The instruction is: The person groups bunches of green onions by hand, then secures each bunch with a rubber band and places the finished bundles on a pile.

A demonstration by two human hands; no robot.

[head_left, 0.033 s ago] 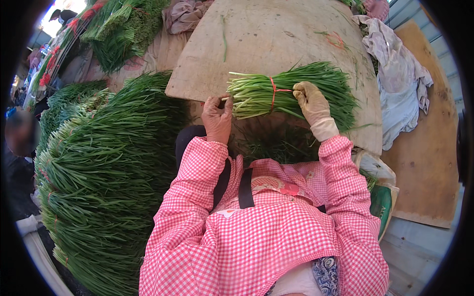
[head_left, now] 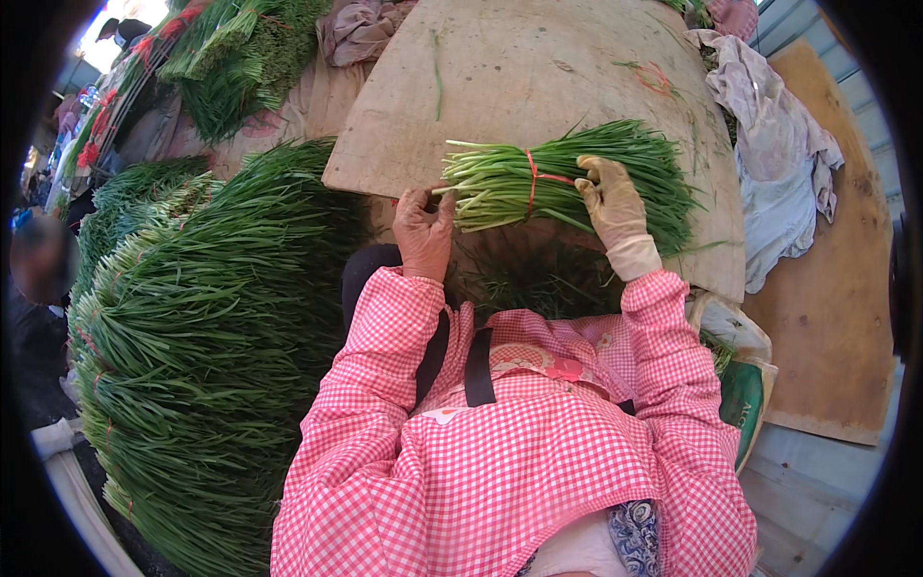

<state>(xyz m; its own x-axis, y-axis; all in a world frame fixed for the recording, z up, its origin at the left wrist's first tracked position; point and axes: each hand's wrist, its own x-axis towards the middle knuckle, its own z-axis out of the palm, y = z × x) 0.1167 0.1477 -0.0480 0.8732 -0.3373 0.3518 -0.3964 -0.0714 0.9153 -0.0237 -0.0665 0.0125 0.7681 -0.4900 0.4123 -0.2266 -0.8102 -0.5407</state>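
A bundle of garlic chives [head_left: 567, 183] lies across the board in front of me, pale cut ends to the left and green leaves to the right. A red band [head_left: 534, 183] goes around it nearer the cut ends. My left hand [head_left: 423, 228] is at those ends, thumb and forefinger pinched on a chive stalk that sticks out. On the leafy side, just right of the band, my right hand [head_left: 612, 207] in a pale, soiled glove touches the top of the bundle. Its thumb and fingers are curved and apart, not gripping.
A tall heap of tied chives [head_left: 212, 356] stands left of the wooden board [head_left: 500, 67]. More bundles [head_left: 231, 67] lie at the far left. Loose red bands [head_left: 654, 77] rest on the board, cloths [head_left: 769, 125] hang at its right edge, and a person [head_left: 43, 269] is at far left.
The fingers of my right hand have parted from their pinch near the red band and shifted slightly right. My left hand and the chives are almost unmoved.
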